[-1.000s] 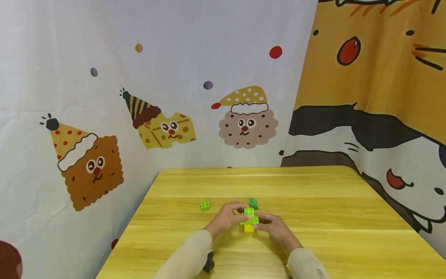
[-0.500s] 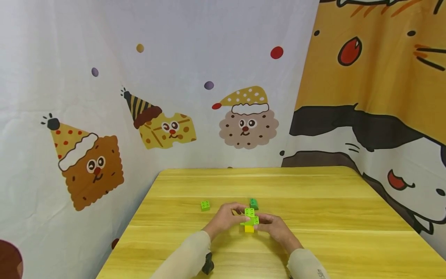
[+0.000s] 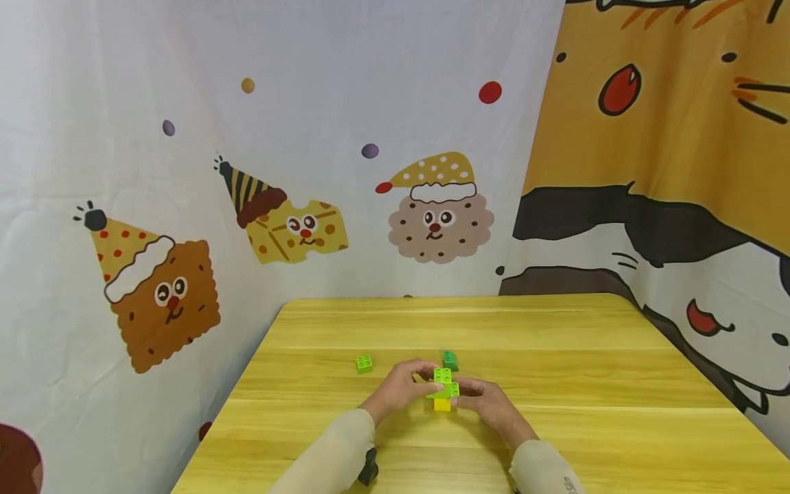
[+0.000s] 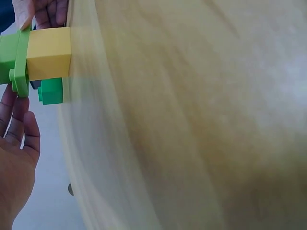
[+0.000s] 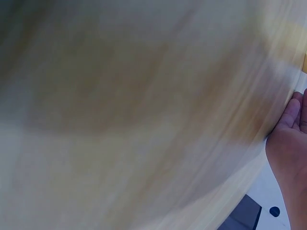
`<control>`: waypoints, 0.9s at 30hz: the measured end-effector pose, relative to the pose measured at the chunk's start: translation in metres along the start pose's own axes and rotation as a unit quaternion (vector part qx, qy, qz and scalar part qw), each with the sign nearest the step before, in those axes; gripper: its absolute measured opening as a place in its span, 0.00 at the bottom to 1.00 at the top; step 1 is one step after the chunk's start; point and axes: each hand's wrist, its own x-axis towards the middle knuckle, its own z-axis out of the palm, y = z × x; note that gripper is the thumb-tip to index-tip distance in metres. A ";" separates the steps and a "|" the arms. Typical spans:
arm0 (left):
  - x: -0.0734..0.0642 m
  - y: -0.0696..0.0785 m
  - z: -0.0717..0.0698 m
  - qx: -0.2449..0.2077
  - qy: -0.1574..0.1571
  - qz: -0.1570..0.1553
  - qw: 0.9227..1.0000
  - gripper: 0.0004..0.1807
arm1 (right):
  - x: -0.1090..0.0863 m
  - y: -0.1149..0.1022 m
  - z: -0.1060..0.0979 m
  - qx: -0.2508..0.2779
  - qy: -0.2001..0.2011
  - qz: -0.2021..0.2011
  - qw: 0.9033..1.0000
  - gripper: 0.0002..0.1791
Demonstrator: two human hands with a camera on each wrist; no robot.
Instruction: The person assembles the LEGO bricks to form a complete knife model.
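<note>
A stack of toy building bricks stands mid-table: a yellow brick [image 3: 441,405] at the bottom, a wider light green piece [image 3: 447,392] above it, and a light green brick [image 3: 442,374] on top. My left hand [image 3: 400,390] grips the green part, thumb in front and fingers behind. From the right, my right hand [image 3: 489,405] pinches the middle piece at its end. In the left wrist view the yellow brick [image 4: 49,52] shows plainly below the thin green layer. The right wrist view shows my right hand [image 5: 288,143] at its edge; the stack is mostly cut off there.
Behind the stack lies a dark green brick [image 3: 450,361] with a curved side. A loose light green four-stud brick [image 3: 364,363] rests farther left. The wooden table [image 3: 617,363] meets a printed cloth backdrop [image 3: 345,68]. A black device [image 3: 369,468] is at my left wrist.
</note>
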 end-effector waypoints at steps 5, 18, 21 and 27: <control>0.000 -0.002 0.001 -0.005 0.002 0.001 1.000 0.15 | 0.000 -0.001 -0.001 0.006 -0.007 -0.002 1.000 0.27; -0.002 -0.001 0.001 -0.001 0.007 0.001 1.000 0.16 | 0.001 0.001 0.000 0.000 -0.008 0.000 1.000 0.29; -0.003 0.000 0.001 0.003 0.008 -0.002 1.000 0.16 | 0.001 0.000 0.000 0.000 -0.010 0.000 1.000 0.29; -0.004 0.000 0.000 0.011 0.007 -0.005 1.000 0.17 | 0.000 -0.002 -0.001 0.003 -0.013 -0.006 1.000 0.29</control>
